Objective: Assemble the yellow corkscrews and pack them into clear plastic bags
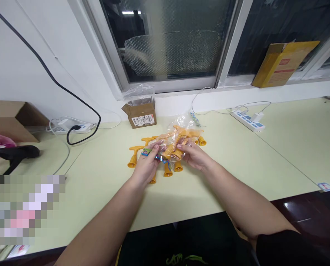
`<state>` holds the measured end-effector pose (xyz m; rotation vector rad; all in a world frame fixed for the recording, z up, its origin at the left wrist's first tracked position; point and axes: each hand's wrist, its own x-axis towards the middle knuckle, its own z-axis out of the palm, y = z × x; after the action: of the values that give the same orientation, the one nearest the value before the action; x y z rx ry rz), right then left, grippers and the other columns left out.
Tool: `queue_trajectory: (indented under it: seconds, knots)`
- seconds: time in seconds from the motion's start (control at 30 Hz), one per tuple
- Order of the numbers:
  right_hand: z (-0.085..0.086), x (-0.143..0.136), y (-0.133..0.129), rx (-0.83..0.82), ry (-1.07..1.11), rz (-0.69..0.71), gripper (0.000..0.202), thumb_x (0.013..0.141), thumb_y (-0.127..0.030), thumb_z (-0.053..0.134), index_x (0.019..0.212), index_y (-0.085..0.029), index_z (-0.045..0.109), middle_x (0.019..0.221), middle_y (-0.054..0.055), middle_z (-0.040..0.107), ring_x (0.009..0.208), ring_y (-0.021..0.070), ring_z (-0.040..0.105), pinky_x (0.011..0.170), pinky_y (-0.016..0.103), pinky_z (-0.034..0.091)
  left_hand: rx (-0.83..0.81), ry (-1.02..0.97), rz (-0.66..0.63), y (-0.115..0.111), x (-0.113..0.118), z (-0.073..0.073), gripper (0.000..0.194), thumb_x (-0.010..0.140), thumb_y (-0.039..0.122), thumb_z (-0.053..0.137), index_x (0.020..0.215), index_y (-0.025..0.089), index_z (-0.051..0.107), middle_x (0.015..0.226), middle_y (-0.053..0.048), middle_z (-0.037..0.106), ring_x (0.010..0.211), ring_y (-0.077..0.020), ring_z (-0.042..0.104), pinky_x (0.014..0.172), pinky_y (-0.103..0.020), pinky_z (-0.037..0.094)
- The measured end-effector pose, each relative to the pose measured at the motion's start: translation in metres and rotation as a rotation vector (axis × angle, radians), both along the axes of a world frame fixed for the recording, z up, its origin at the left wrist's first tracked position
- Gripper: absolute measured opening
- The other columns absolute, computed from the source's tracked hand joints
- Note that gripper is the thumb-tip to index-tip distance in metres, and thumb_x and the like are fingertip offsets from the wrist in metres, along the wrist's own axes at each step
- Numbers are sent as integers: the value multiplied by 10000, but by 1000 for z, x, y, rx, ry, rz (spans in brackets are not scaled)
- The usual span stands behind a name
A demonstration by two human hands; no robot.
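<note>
Your shirt is nearest; beyond it, the bag of yellow pieces lies between your hands, its long axis slanting away rightward, neither hand clearly nearer. Your left hand and right hand, part-curled, pinch its sides; loose pieces lie around it.

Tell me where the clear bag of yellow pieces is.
In the head view, the clear bag is near centre, held between the left hand and right hand, with loose yellow pieces nearby.

yellow pieces partly behind hands
</note>
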<state>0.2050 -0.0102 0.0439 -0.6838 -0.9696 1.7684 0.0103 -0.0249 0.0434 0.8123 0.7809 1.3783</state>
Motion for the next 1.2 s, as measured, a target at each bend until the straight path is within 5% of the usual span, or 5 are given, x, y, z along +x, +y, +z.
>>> queue_trajectory:
  seconds: [0.13,0.43,0.63,0.9,1.2]
  knots:
    - [1,0,1,-22,-66,-40,405,657,-271,927,1017,-227,748,1039,48,801,964,227,747,849,353,614,-8,-48,79,2,1,-1,266,816,331,866,997,167,760,1133,-92,776,1160,-252,710,1021,-356,573]
    - [-3,1,6,86,61,-152,599,665,-356,941,1163,-330,609,1044,-25,762,929,170,733,811,306,608,-36,-141,139,5,-4,9,361,981,551,642,1029,198,697,1118,-99,783,1062,-245,754,996,-413,589]
    - [0,4,6,213,-95,-113,404,745,-520,876,1021,-271,718,1012,36,771,922,225,729,846,380,600,76,-130,187,3,-6,12,348,913,571,725,987,235,671,1028,-58,784,1048,-246,746,1004,-429,575]
    - [12,17,6,260,-38,-344,401,845,-584,770,1114,-292,709,1022,20,769,943,227,716,809,364,588,138,-23,40,0,-9,12,252,844,402,813,931,210,673,1072,-88,786,1103,-288,736,916,-416,600]
    - [43,39,16,330,-44,-603,344,779,-558,830,840,-230,743,890,15,788,812,196,744,689,300,599,214,229,-82,10,-24,-1,274,842,386,801,888,200,606,1074,-93,796,1084,-285,747,937,-443,589]
